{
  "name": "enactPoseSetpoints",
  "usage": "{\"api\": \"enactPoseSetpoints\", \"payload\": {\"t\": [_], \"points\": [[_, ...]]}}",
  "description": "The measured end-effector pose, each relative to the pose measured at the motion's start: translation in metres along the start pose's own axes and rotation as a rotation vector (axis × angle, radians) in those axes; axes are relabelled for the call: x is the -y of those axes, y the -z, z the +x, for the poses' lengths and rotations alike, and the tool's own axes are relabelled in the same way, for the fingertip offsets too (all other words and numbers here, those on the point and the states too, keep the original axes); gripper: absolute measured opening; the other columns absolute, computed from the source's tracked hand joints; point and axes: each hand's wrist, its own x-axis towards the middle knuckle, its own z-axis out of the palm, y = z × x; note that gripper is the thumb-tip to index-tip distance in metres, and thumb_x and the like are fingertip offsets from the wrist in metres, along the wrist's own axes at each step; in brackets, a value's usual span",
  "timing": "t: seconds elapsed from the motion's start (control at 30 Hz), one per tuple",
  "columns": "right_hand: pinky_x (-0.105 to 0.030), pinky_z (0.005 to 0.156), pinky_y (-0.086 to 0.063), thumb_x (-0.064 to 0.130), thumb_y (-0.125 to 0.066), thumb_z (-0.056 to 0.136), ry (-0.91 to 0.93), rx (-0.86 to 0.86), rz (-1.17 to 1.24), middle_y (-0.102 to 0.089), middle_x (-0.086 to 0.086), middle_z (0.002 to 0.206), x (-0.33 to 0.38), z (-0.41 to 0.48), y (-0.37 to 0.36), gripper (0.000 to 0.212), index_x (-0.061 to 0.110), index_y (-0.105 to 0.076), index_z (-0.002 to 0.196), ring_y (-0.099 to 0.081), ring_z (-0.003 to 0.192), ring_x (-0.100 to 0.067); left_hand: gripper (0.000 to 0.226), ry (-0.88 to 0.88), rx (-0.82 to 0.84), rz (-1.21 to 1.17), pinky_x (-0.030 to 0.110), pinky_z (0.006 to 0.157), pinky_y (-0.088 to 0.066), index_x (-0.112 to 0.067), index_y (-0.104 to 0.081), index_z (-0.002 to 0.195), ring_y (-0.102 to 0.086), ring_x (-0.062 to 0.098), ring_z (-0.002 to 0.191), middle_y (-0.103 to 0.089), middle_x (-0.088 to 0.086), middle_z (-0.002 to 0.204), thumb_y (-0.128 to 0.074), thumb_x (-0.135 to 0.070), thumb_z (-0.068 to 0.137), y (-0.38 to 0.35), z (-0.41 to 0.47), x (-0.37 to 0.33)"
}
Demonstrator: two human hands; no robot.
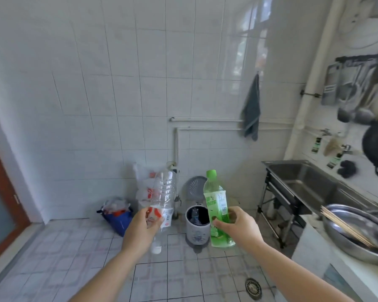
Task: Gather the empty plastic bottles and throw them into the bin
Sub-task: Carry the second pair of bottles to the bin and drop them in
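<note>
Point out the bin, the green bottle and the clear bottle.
bin (197, 233): head view, front wall.
green bottle (216, 199): head view, label.
clear bottle (165, 188): head view, ribbed body, cap end down.

The person is showing two bare forearms with no sleeves reaching them, and the left hand (140, 232) and right hand (238, 227) are wearing no gloves, rings or watch.

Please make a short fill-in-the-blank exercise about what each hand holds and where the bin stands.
1. The right hand holds a ____ bottle.
2. The clear bottle in the left hand points its cap ____.
3. The bin stands on the ____, lid open.

Missing words: green; down; floor
</note>
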Motion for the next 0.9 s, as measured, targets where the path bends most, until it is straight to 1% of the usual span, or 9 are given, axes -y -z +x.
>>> {"api": "enactPoseSetpoints", "payload": {"t": [0.1,0.23,0.33,0.43,0.53,0.6,0.7,0.8,0.9], "points": [[-0.024,0.062,-0.051,0.049,-0.074,0.069,0.001,0.015,0.008,-0.065,0.014,0.094,-0.003,0.051,-0.004,0.052,0.027,-0.056,0.112,-0.063,0.078,-0.004,0.047,-0.012,0.011,0.0,0.035,0.081,-0.049,-0.021,-0.05,0.122,-0.059,0.016,0.096,-0.063,-0.001,0.114,-0.062,-0.045,0.083,-0.019,0.045,-0.007],[-0.017,0.055,-0.045,0.047,-0.075,0.07,0.013,0.039,0.036,-0.064,0.017,0.091,-0.006,0.123,0.001,0.053,0.026,-0.056,0.114,-0.061,0.075,0.002,0.049,-0.017,0.017,0.005,0.028,0.077,-0.043,-0.015,-0.049,0.126,-0.057,0.016,0.096,-0.061,0.004,0.119,-0.062,-0.039,0.086,-0.055,0.111,-0.028],[-0.021,0.062,-0.049,0.05,-0.074,0.068,0.014,0.045,0.014,-0.065,0.015,0.093,-0.012,0.189,0.014,0.055,0.026,-0.056,0.114,-0.062,0.078,-0.001,0.044,-0.022,0.04,-0.003,0.026,0.078,-0.04,-0.015,-0.049,0.123,-0.055,0.014,0.096,-0.06,0.001,0.114,-0.062,-0.036,0.087,-0.092,0.163,-0.051],[-0.025,0.068,-0.053,0.052,-0.074,0.067,0.031,0.054,-0.008,-0.065,0.014,0.097,-0.017,0.255,0.027,0.059,0.026,-0.055,0.117,-0.063,0.082,-0.005,0.038,-0.033,0.049,-0.031,0.025,0.074,-0.041,-0.017,-0.051,0.118,-0.056,0.013,0.093,-0.056,-0.007,0.1,-0.063,-0.035,0.086,-0.127,0.215,-0.071],[-0.026,0.069,-0.054,0.051,-0.074,0.068,0.035,0.044,-0.004,-0.064,0.014,0.096,-0.022,0.311,0.035,0.06,0.025,-0.054,0.118,-0.062,0.081,-0.004,0.039,-0.033,0.043,-0.057,0.021,0.066,-0.037,-0.019,-0.051,0.119,-0.054,0.01,0.09,-0.054,-0.01,0.102,-0.063,-0.036,0.086,-0.154,0.257,-0.083],[-0.023,0.066,-0.051,0.05,-0.074,0.07,0.038,0.046,-0.006,-0.063,0.013,0.094,-0.023,0.341,0.035,0.06,0.024,-0.053,0.12,-0.062,0.081,-0.005,0.037,-0.023,0.045,-0.07,0.017,0.063,-0.037,-0.021,-0.051,0.117,-0.056,0.01,0.092,-0.055,-0.011,0.102,-0.063,-0.036,0.086,-0.167,0.282,-0.085],[-0.017,0.058,-0.045,0.048,-0.074,0.072,0.038,0.049,0.001,-0.062,0.013,0.094,-0.027,0.382,0.031,0.06,0.022,-0.053,0.122,-0.06,0.077,-0.003,0.035,0.003,0.054,-0.089,0.024,0.07,-0.042,-0.02,-0.053,0.116,-0.057,0.011,0.093,-0.058,-0.01,0.103,-0.063,-0.036,0.086,-0.182,0.321,-0.083],[-0.016,0.057,-0.044,0.046,-0.075,0.072,0.025,0.062,0.003,-0.062,0.012,0.092,-0.029,0.422,0.021,0.059,0.022,-0.053,0.121,-0.059,0.075,-0.002,0.038,0.036,0.06,-0.084,0.032,0.08,-0.047,-0.02,-0.053,0.117,-0.06,0.015,0.094,-0.061,-0.006,0.106,-0.063,-0.039,0.085,-0.194,0.362,-0.075],[-0.017,0.058,-0.045,0.045,-0.075,0.072,0.004,0.067,0.007,-0.063,0.012,0.093,-0.032,0.462,0.006,0.059,0.022,-0.054,0.121,-0.06,0.077,-0.003,0.036,0.046,0.068,-0.091,0.034,0.078,-0.051,-0.023,-0.051,0.116,-0.057,0.012,0.09,-0.059,-0.011,0.102,-0.062,-0.039,0.086,-0.205,0.405,-0.068]]}}
